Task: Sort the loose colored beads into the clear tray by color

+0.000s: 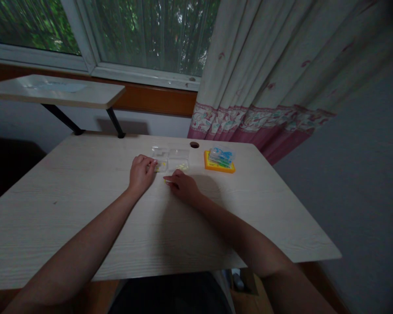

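Two small clear plastic boxes stand side by side with their lids open toward the window. My left hand has its fingers curled at the left edge of the left clear plastic box, holding it. A few tiny yellow bits lie in that box. Just in front of the boxes, my right hand pinches a small yellow piece between thumb and finger; its exact kind is too small to make out. The right clear plastic box holds several small yellow pieces.
To the right sits a yellow-orange case with clear boxes of blue and green pieces stacked on it. A round cable hole is near the back edge of the pale wooden table. A raised shelf stands back left, and a curtain hangs behind.
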`<state>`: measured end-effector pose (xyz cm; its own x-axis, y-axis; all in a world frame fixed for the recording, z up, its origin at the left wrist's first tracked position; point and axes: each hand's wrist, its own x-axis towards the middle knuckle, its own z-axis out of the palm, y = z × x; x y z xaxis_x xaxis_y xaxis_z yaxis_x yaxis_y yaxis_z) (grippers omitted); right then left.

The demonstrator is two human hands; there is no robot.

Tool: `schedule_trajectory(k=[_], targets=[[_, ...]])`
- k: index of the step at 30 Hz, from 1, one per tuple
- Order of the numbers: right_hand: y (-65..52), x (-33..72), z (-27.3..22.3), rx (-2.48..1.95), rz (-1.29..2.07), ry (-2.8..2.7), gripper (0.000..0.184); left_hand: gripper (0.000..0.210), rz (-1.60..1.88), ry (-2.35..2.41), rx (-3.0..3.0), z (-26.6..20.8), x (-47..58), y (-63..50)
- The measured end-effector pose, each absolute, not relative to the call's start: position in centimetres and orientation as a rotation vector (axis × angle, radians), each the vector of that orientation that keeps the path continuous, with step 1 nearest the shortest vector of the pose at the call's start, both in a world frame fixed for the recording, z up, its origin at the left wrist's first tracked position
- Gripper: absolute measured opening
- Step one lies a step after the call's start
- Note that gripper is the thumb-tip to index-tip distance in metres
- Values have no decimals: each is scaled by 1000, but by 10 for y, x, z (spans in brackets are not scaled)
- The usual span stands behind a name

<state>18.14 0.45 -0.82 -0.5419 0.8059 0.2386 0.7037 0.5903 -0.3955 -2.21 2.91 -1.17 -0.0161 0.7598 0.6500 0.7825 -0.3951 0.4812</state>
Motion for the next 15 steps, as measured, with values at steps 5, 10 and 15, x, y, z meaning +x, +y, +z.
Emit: schedule_trajectory(k=[5,10,15], targets=[[6,182,-6,-1238,352,-2474,30,25,-1348,-1757,-2165,-13,-22,31],[10,183,-9,-1223,409,-2400,27,25,-1340,-1761,-2171,-13,-22,30],[13,183,-11,-1217,455,-2333,21,24,-1358,-1784,-2175,-12,-22,29]])
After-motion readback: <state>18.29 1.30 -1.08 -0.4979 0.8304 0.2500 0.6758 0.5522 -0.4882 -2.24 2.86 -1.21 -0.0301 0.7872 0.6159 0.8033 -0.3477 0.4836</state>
